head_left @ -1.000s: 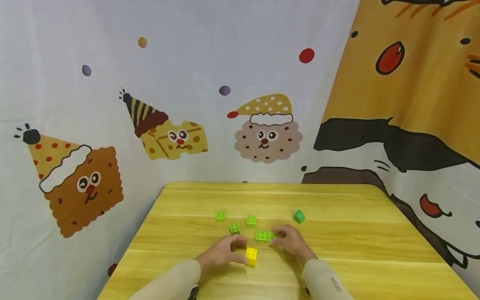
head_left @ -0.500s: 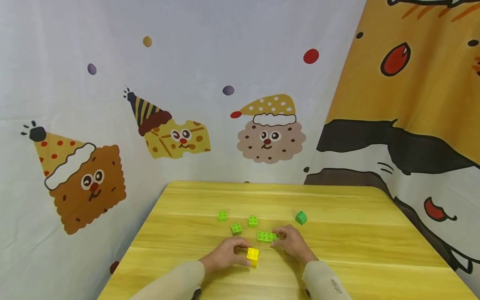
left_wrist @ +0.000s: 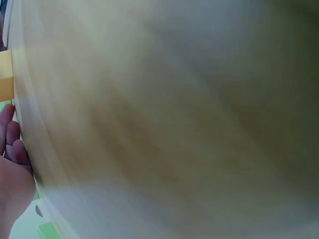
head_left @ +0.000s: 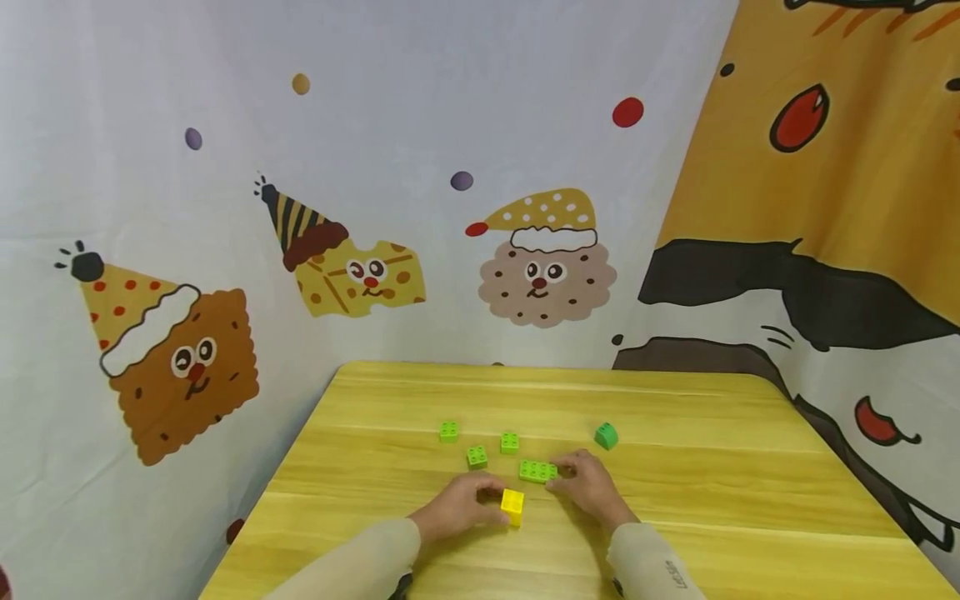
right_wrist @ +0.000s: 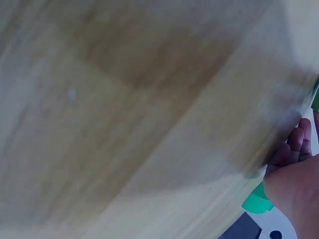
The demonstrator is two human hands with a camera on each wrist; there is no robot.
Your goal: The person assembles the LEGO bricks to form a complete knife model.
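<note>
My left hand [head_left: 463, 506] holds a yellow two-by-two toy brick [head_left: 512, 507] by its left side, thumb in front and forefinger behind. In the left wrist view that brick [left_wrist: 6, 74] shows at the left edge, beyond the curled fingers [left_wrist: 14, 133]. Just behind it and to the right, a light green two-by-four brick [head_left: 537, 472] lies studs up. Thumb and forefinger of my right hand [head_left: 588, 486] pinch its right end. The two bricks are apart. Both wrist views are largely filled by blurred tabletop.
Three small light green bricks, left [head_left: 448, 432], middle [head_left: 477, 457] and right [head_left: 509, 442], sit beyond my left hand. A darker green, curved-top brick [head_left: 606, 435] stands behind my right hand. The wooden table [head_left: 712, 467] ends at a cartoon-printed cloth [head_left: 450, 108].
The view has shifted a little, so everything appears further right. My left hand has moved the yellow brick slightly away from me. The right hand and the green bricks have hardly moved.
</note>
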